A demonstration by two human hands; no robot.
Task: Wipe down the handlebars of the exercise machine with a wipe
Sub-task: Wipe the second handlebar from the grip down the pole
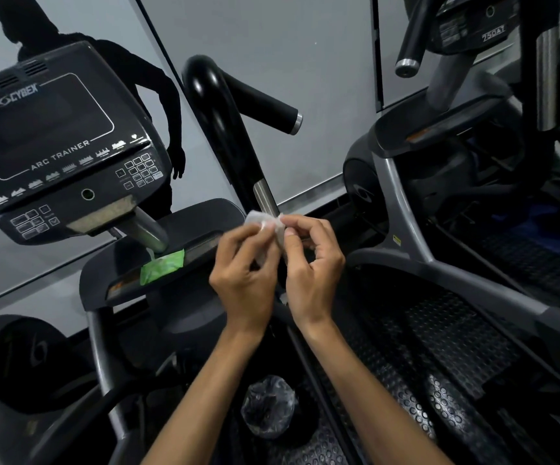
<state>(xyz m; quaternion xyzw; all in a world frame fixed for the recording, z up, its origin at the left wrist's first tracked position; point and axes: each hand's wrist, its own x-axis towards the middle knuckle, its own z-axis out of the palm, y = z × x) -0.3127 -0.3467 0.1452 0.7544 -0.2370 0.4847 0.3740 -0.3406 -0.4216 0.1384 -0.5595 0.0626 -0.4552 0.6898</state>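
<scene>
Both of your hands are on the wipe point(266, 226): your left hand point(243, 280) curls its fingers round the lower, bunched part, and your right hand point(312, 263) pinches the upper edge between thumb and forefinger. The wipe sits just in front of the foot of the black handlebar point(219, 119), near its silver collar point(265, 198), but whether it touches the bar cannot be told.

By the look of it, you are opening the wipe out before the first stroke. Pull the edges apart until you have a flat pad, then wrap it round the bar so it meets the full girth, not one face. Work from the top curve down to the collar, and do the short side grip point(273, 114) as well. Keep one hand free to steady the bar if it swings.

The console point(53, 142) reads "CYBEX" and "ARC TRAINER". The neighbouring machine point(473, 31) shows "750AT". A green packet point(161, 268) lies on the tray point(201, 226) below the console; its print is too small to read.
</scene>
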